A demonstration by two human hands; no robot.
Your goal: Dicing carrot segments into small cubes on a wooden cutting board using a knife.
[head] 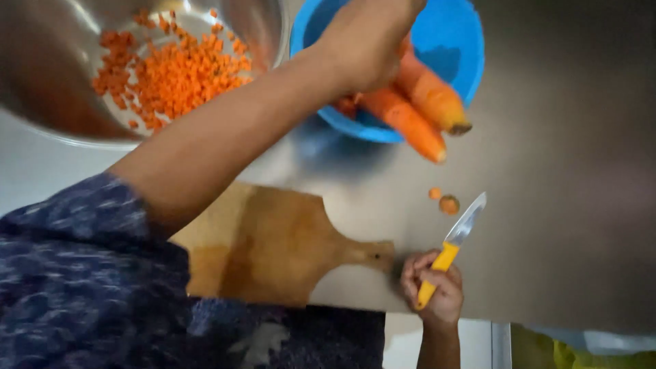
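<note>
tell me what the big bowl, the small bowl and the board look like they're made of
Big bowl: likely steel; shiny grey, blurred reflections.
Small bowl: probably plastic; matte, uniform bright blue.
Board: wood; tan with darker patches that look damp.

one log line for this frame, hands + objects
left hand: holds two carrots over blue bowl | right hand: grips yellow-handled knife | cutting board: bare | metal bowl: diced carrot
</note>
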